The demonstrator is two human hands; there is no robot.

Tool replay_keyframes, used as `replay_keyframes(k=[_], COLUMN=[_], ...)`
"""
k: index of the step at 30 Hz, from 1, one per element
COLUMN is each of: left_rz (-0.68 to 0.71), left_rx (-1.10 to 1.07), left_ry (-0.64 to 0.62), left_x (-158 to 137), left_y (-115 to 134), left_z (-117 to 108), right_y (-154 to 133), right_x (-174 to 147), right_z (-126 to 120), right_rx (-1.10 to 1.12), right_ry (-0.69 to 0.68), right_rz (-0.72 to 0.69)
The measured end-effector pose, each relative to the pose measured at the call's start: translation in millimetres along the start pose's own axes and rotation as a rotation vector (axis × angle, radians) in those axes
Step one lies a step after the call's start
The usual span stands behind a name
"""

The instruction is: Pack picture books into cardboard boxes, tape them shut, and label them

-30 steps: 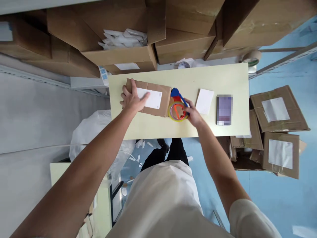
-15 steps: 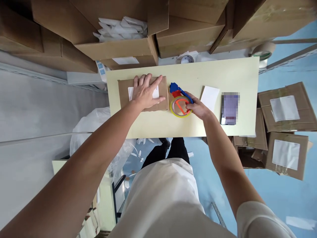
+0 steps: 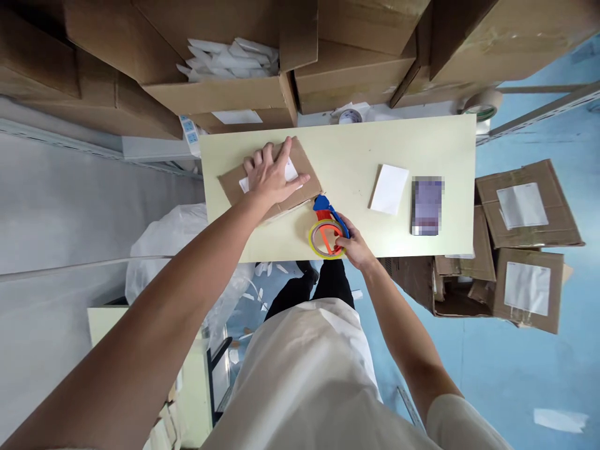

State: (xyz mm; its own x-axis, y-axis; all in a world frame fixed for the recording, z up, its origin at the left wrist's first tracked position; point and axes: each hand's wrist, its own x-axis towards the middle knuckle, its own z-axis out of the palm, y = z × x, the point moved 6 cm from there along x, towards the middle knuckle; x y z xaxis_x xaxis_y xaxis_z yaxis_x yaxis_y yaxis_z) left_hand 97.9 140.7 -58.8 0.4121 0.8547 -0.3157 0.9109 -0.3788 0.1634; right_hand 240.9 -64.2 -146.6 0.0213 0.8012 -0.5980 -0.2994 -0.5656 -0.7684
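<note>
Cartons (image 3: 215,100) crowd the space beyond the box (image 3: 305,166), and blue floor (image 3: 497,369) shows to its right, past the bench (image 3: 347,153). The box lies skewed on the bench, its white label (image 3: 291,169) partly under the left hand (image 3: 269,175). That hand is spread flat on top, fingers apart, not curled round anything. Just off the box's near right corner, the right hand (image 3: 355,245) grips the tape gun (image 3: 323,214) by its handle, fingers closed; whether the blue head touches the corner, I cannot tell.

With only a flat palm on it, the box could well swivel or slip if the tape gun tugged at that corner. The gun's toothed edge, if it has one, is too small to see, but careless closeness could nick the left thumb.

Edges are tight around the box: its far corner sits near the bench's far edge and its left corner near the left end. Nearer the person than the box, the tape roll comes close to the front edge. To the box's right there is more room, a stretch of bench reaching to the pad (image 3: 390,189), then the phone (image 3: 426,206).
</note>
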Motion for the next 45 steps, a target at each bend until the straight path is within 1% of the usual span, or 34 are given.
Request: replay_keyframes(k=[3,5,7,9,12,13,15,18,20,23,25,28,31,33,35,37,39,41,43,45], left_rz=[-0.101,-0.132,-0.124,-0.024,0.211,0.252,0.257,0.208,0.200,0.203,0.207,0.214,0.210,0.208,0.210,0.215,0.214,0.213,0.208,0.182], left_rx=[-0.042,-0.050,-0.019,0.020,0.030,0.024,0.017,0.025,0.040,0.065,0.073,0.075,0.080,0.086,0.091,0.091,0.088,0.082,0.072,0.048], left_ry=[-0.011,-0.007,0.019,0.020,-0.047,-0.067,-0.091,-0.113,-0.122,-0.127,-0.122,-0.118,-0.120,-0.117,-0.114,-0.115,-0.115,-0.113,-0.109,-0.094], left_x=[-7,-10,-9,-2,14,19,26,29,27,25,25,26,27,27,27,27,27,27,26,23], left_y=[-17,-22,-20,-9,14,18,19,16,15,15,15,16,15,14,14,14,15,15,14,11], left_z=[2,0,-7,-14,-18,-18,-15,-9,-6,-5,-6,-5,-4,-3,-2,-1,-1,-1,-1,-2], right_y=[-40,-72,-100,-119,-128,-127,-124,-120,-119,-110,-95,-57,-24,-14,-13,-19,-23,-22,-24,-29], right_x=[35,62,88,108,122,123,122,118,114,96,72,20,-29,-45,-47,-37,-26,-21,-25,-42], right_z=[-15,-24,-31,-37,-41,-41,-39,-41,-44,-55,-64,-72,-74,-71,-68,-62,-45,-22,-7,-8], right_rx=[0.036,0.022,-0.027,-0.097,-0.213,-0.242,-0.272,-0.301,-0.321,-0.329,-0.333,-0.373,-0.403,-0.445,-0.544,-0.678,-0.802,-0.879,-0.901,-0.888], right_ry=[0.049,0.023,-0.038,-0.083,-0.113,-0.126,-0.151,-0.139,-0.119,-0.105,-0.102,-0.100,-0.053,-0.070,-0.099,-0.130,-0.197,-0.284,-0.276,-0.229], right_rz=[-0.044,-0.057,-0.046,-0.019,-0.001,-0.011,-0.043,-0.075,-0.081,-0.063,-0.045,-0.026,-0.092,-0.122,-0.118,-0.109,-0.111,-0.120,-0.151,-0.172])
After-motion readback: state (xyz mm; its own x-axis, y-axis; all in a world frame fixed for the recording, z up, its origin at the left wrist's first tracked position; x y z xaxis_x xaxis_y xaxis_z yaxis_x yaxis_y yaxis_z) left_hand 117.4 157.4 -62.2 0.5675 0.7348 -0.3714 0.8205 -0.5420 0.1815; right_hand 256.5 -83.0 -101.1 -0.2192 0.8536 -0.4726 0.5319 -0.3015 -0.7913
